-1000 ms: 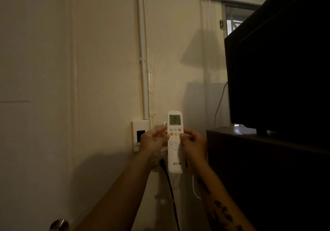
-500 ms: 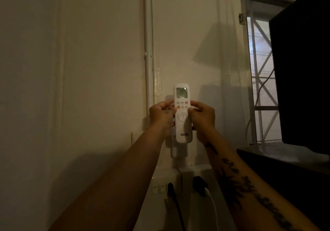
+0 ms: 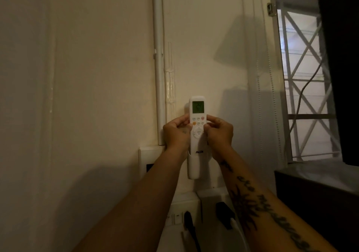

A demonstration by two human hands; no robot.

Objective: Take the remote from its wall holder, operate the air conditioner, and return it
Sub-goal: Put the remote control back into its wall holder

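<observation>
1. Head view. White AUX air-conditioner remote (image 3: 197,127) stands upright against the cream wall (image 3: 97,76), its lower end seated in the white wall holder (image 3: 193,167); the logo sits just above the holder's rim.
2. Remote display is lit green; a row of small buttons lies beneath it, one orange at the left, one red at the right, and a round pad lower down.
3. Left hand (image 3: 177,133): grip closed on the remote's left edge at button level, thumb on the front face near the orange button, fingers wrapped behind.
4. Right hand (image 3: 219,133): grip closed on the remote's right edge, thumb and forefinger pinching at the button rows. The right forearm carries dark tattoo lettering.
5. White conduit pipe (image 3: 158,57) runs vertically down the wall just left of the remote, ending at a white wall plate (image 3: 145,154) partly hidden by the left forearm.
6. Below the holder: white socket strip (image 3: 177,217) with a black plug (image 3: 188,221) and a second dark plug (image 3: 223,212) inserted.
7. Right side: window with white lattice grille (image 3: 303,76); dark cabinet (image 3: 310,203) in the lower right corner.
</observation>
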